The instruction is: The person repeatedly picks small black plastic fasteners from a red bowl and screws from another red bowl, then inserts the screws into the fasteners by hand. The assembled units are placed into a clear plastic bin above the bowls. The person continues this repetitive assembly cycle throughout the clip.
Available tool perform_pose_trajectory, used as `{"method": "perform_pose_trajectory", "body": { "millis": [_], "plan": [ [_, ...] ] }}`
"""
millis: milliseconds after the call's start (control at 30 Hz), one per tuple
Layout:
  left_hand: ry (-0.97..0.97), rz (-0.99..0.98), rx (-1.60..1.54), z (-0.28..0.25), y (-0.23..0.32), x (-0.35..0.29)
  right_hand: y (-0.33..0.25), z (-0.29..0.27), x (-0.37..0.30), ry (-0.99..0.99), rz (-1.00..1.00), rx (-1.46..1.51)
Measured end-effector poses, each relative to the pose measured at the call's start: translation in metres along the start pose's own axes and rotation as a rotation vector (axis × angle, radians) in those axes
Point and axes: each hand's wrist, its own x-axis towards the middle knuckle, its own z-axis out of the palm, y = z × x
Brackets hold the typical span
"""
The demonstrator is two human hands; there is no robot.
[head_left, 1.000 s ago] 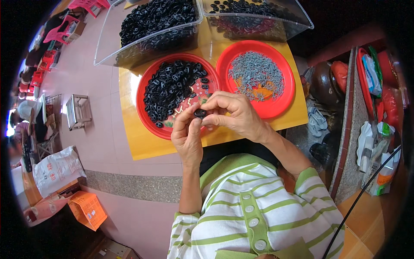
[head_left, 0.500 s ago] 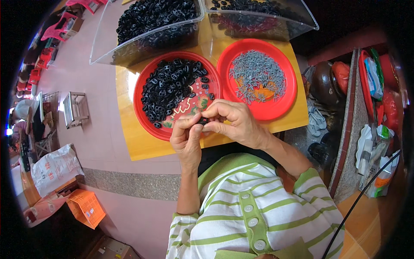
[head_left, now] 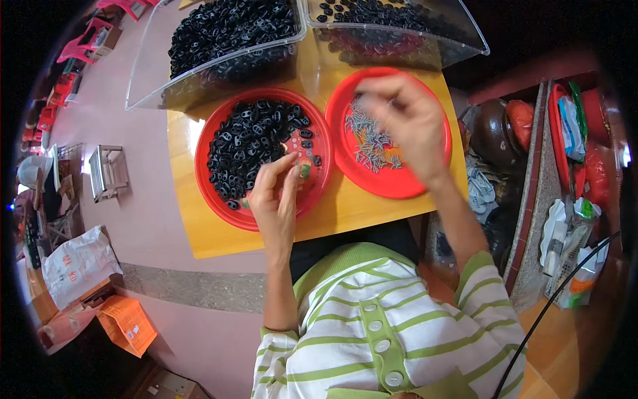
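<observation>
My left hand [head_left: 274, 199] hovers over the near right part of a red plate [head_left: 206, 178] heaped with small black oval plastic pieces [head_left: 246, 143]. Its thumb and forefinger are a little apart, and I see nothing between them. My right hand [head_left: 409, 123] is raised over a second red plate [head_left: 432, 178], which holds a pile of small grey screws [head_left: 373, 149]. Motion smears its fingers, so whether it holds anything cannot be made out. A few black pieces lie loose at the right side of the first plate.
Behind the plates, a clear plastic bin [head_left: 219, 70] full of black pieces and another clear bin [head_left: 405, 46] holding more stand on the yellow table [head_left: 193, 223]. A metal stool [head_left: 106, 173] is on the floor to the left. Right of the table are a brown jar [head_left: 495, 133] and shoes.
My hands have parted from pinching a small black piece together. The right hand has gone up and right over the screw plate; the left has stayed by the black pieces, its fingers loosened.
</observation>
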Motion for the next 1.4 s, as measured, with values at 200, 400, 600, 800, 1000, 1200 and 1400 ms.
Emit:
{"method": "perform_pose_trajectory", "body": {
  "millis": [200,400,600,800,1000,1200,1400],
  "plan": [
    [-0.13,0.116,0.398,0.011,-0.002,0.012,-0.011,-0.06,0.092,0.433,-0.488,-0.606],
    [-0.138,0.149,0.543,0.015,-0.012,0.012,-0.012,-0.062,0.083,0.325,-0.414,-0.622],
    [-0.165,0.133,0.485,0.017,-0.009,0.016,0.037,-0.036,-0.007,-0.297,-0.14,-0.489],
    [-0.168,0.12,0.436,0.016,-0.011,0.017,0.055,-0.021,-0.044,-0.351,-0.148,-0.589],
    [-0.067,0.021,0.206,0.009,-0.009,0.003,0.06,-0.016,-0.043,-0.458,-0.313,-0.784],
    [-0.034,-0.161,-0.202,0.0,0.004,-0.015,0.058,-0.015,-0.041,-0.44,-0.343,-0.852],
    [-0.109,-0.3,-0.382,0.002,0.006,-0.033,0.049,-0.021,-0.041,-0.27,-0.221,-0.547]
  ]
}}
